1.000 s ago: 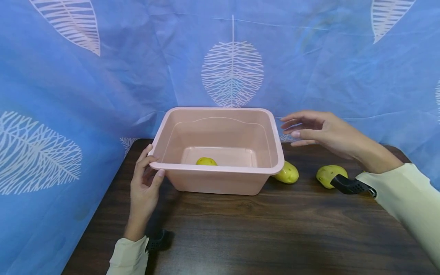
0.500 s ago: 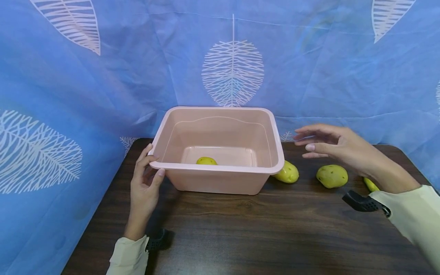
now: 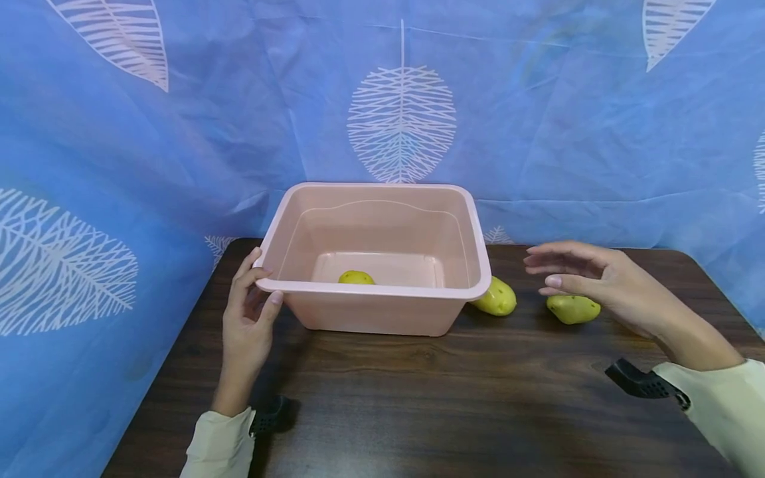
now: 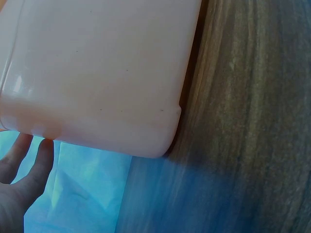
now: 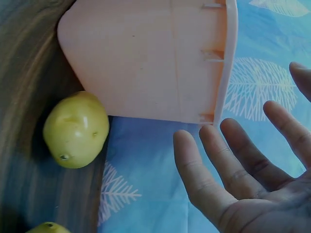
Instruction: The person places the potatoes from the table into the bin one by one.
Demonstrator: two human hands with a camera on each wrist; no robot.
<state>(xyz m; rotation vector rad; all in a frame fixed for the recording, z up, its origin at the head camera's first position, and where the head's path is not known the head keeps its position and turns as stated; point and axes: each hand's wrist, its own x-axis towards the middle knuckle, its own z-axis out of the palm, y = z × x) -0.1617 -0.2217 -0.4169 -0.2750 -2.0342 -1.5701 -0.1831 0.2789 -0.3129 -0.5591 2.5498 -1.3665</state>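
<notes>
A pink plastic basin [image 3: 370, 312] stands at the back of the table, and my left hand [image 3: 247, 332] grips its front-left corner with thumb and fingers at the rim. Inside, one yellow-green potato [image 3: 356, 277] shows above the front edge. Beside the basin's right wall lies a second potato [image 3: 499, 297], partly covered by the rim. My right hand [image 3: 603, 285], fingers spread and loosely bent with nothing in them, hovers above a third potato [image 3: 572, 311] and hides its top. In the right wrist view, that hand [image 5: 252, 184] is apart from the nearer potato [image 5: 77, 128].
The dark wooden table [image 3: 430, 398] carries everything. A blue cloth [image 3: 538, 133] with white leaf prints hangs right behind the basin and along the left side. Dark bands sit on both wrists.
My right hand has moved away from the basin, rightward and down to above the right potato. Its arm now covers the yellow-green item glimpsed farther right. My left hand stays at the basin's corner.
</notes>
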